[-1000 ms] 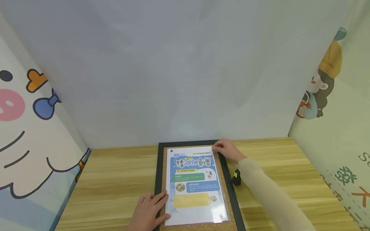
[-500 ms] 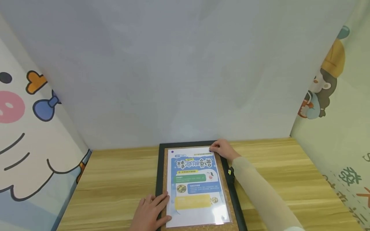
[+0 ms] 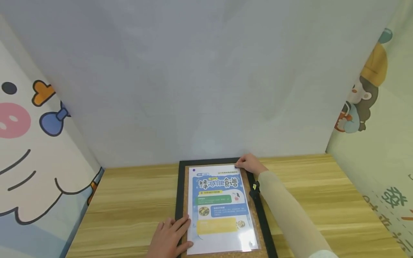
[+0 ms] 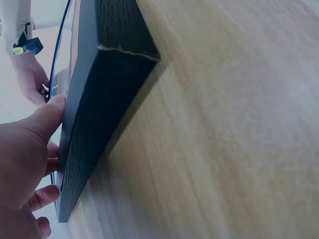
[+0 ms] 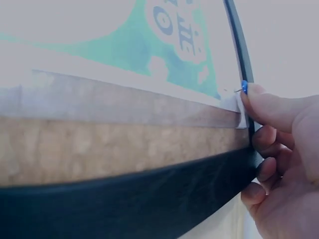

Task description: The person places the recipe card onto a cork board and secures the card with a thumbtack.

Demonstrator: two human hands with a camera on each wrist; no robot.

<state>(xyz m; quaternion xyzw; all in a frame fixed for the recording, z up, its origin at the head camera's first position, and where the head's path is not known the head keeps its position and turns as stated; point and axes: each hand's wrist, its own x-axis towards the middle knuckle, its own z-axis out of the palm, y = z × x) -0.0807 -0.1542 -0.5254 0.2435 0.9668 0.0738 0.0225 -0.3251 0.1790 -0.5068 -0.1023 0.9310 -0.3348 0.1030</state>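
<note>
A laminated poster with blue, green and yellow panels lies on a black-framed cork board. A small purple pin marks its top left corner. At the top right corner, my right hand pinches a blue push pin between thumb and finger; its needle points at the sheet's corner in the right wrist view. The other right fingers curl beside the frame's outer edge. My left hand rests on the board's left side, fingers spread over the frame and fingertips at the poster's edge.
The board lies on a wood-grain table against a pale grey backdrop. Cartoon-printed panels stand at the left and right. A black wrist device sits by the right sleeve, over the frame's right side.
My right hand has shifted slightly left onto the poster's top right corner, its wrist device now over the frame. My left hand stays in place on the board. The head view has shifted slightly.
</note>
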